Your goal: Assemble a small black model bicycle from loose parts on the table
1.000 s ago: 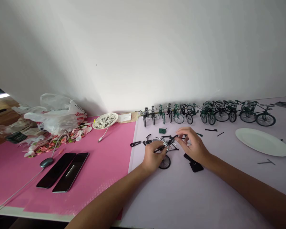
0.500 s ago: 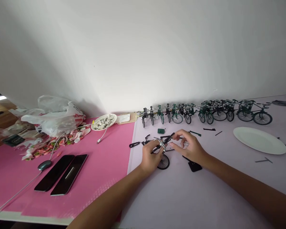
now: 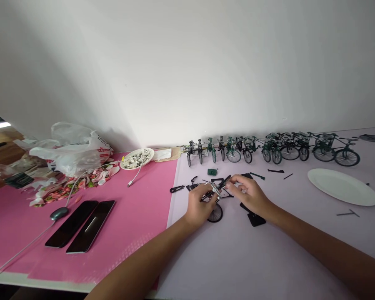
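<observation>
My left hand is closed around a partly built model bicycle, gripping it by a silver and black section. Below the fingers a black spoked wheel shows. My right hand pinches the upper end of a slim black part of the same model between thumb and forefinger. The fingers hide much of the frame, so how the parts join cannot be made out. Close by lie a small green block, a black flat piece and a black crank-shaped part.
Several finished model bicycles stand along the wall. At right is a white plate beside a thin T-shaped part. Two phones, a computer mouse, a dish of white bits and a plastic bag occupy the pink side.
My right thumb has risen to meet the forefinger on the black part's end. My left hand keeps its grip on the model. The view has shifted slightly.
</observation>
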A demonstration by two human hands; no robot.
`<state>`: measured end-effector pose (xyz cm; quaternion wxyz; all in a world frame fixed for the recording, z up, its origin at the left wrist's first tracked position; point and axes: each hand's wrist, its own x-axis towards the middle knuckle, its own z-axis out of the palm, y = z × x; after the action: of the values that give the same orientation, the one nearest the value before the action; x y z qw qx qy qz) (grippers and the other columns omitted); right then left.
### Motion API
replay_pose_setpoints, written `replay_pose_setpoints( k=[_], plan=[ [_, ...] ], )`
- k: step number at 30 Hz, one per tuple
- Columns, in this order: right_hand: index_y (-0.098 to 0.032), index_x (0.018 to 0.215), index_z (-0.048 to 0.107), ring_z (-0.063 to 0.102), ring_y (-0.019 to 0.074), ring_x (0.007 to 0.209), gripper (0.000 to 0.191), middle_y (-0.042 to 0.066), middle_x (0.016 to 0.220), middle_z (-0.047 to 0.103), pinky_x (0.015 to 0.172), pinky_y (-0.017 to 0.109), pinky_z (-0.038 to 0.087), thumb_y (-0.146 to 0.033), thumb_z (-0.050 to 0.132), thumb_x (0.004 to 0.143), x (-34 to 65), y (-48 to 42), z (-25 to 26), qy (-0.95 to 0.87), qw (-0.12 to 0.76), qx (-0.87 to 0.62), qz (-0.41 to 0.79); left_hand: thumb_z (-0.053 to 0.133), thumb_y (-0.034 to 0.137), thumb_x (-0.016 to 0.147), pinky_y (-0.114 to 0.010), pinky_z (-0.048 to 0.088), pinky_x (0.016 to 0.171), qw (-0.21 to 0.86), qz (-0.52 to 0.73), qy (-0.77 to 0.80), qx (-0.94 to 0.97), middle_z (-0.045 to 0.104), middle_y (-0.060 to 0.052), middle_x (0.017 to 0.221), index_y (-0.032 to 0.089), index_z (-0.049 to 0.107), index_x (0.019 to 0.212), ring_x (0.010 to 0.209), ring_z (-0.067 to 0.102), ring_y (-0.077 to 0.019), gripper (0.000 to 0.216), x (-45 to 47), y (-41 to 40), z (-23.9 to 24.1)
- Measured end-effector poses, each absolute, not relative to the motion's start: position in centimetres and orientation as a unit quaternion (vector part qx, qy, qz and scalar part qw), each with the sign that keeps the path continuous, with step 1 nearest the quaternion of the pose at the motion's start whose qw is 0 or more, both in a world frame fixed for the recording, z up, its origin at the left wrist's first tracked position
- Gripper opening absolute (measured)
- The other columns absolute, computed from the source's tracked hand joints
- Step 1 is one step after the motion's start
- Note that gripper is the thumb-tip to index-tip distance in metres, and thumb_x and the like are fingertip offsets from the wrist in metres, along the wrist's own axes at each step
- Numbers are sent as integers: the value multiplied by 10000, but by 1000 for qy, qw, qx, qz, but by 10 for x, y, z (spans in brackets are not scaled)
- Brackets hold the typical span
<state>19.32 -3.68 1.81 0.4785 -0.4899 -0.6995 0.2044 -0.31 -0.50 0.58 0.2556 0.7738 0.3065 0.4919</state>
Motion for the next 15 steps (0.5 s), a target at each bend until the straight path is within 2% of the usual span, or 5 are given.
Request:
replay_pose_setpoints(
  k=[4, 10, 13, 15],
  plan=[
    [-227, 976, 633, 654, 194, 759, 209, 57, 874, 674, 531, 266, 527, -412, 538, 1001, 197, -34, 11, -710, 492, -487, 131, 650, 247, 914, -240, 464, 652, 267, 489, 312, 770, 656, -25, 720, 170, 640, 720, 681, 573, -138, 209, -3, -4, 6],
    [-239, 1039, 581, 656, 203, 773, 177, 76, 948, 650, 570, 309, 540, -407, 589, 986, 209, -26, 2, -715, 504, -484, 13, 657, 211, 888, -240, 477, 667, 290, 491, 319, 758, 656, -25, 742, 172, 608, 692, 715, 588, -143, 205, -2, -3, 4],
    [-241, 1130, 579, 665, 205, 820, 214, 95, 1045, 656, 581, 307, 549, -401, 592, 990, 215, -22, 1, -733, 489, -473, 13, 655, 191, 877, -245, 478, 683, 292, 488, 321, 758, 656, -24, 739, 170, 604, 679, 723, 592, -145, 206, -2, -1, 1],
    [-243, 1119, 609, 674, 214, 837, 186, 88, 1002, 680, 613, 318, 565, -384, 549, 1013, 218, -19, 0, -754, 467, -461, 29, 653, 189, 874, -250, 480, 689, 291, 484, 325, 758, 654, -22, 725, 169, 608, 669, 721, 594, -148, 211, -2, -1, 0]
  ],
)
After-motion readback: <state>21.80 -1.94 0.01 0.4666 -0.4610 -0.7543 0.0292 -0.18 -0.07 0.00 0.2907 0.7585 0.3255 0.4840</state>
